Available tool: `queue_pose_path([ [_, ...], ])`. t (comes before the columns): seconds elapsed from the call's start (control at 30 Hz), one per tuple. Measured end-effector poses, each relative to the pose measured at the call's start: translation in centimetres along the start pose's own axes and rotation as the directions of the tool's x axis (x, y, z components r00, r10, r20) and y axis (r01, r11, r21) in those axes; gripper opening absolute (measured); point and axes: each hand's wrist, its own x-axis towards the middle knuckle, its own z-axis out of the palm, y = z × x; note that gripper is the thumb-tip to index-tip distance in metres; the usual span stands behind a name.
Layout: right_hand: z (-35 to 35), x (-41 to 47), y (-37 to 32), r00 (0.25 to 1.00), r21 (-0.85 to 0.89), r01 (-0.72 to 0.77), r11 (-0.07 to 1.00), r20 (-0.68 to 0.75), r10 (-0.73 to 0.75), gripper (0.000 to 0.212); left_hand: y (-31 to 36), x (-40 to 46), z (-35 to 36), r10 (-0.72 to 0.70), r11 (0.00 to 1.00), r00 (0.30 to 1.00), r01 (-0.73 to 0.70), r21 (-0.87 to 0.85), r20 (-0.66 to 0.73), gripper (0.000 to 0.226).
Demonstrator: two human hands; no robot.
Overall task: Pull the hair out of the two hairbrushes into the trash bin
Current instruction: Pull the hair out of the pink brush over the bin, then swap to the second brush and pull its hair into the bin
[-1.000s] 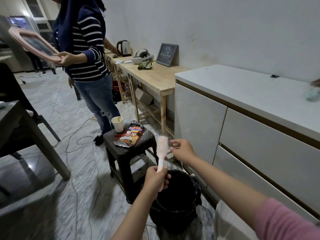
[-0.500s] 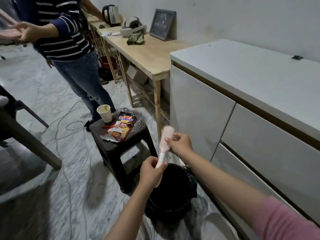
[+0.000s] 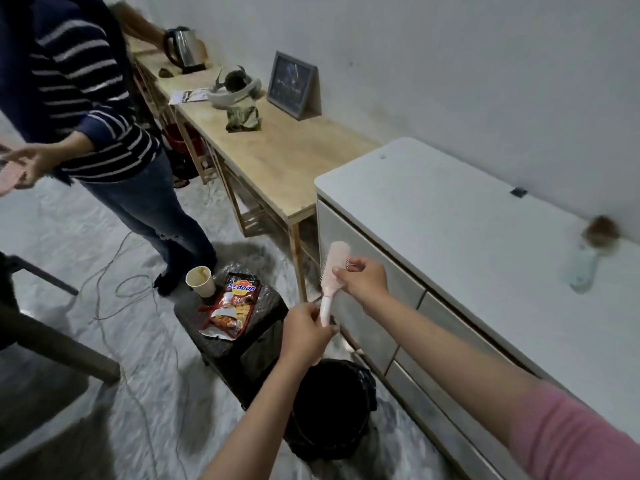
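Step in hand: first brush. Left hand grips the pale pink plastic hairbrush handle; right hand pinches at its bristles. Next: drop hair into round black trash bin.

We can read the brand "Sedaap" in white letters on a blue patch near the top of the red and black noodle packet, which lies on the dark stool beside a paper cup. Just below the brand we make out "3X" on the same packet, and its smaller print is too blurred for us. The framed picture on the wooden tabletop bears pale marks that we cannot read.
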Motion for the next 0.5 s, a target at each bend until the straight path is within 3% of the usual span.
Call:
queue_pose_path([
  [0.23, -6.9, 0.4, -6.0, 0.975, 0.094, 0.065, 0.993, -0.219, -0.043, 0.02, 8.8, 1.2, -0.1, 0.208, 0.977, 0.974, -0.211, 0.018, 0.086, 0.027],
  [0.5, -20.0, 0.7, -4.7, 0.892, 0.148, 0.061, 0.987, -0.452, 0.012, 0.036, 16.8, -0.6, 8.6, 0.353, 0.929, 0.902, -0.369, 0.02, 0.25, 0.024],
])
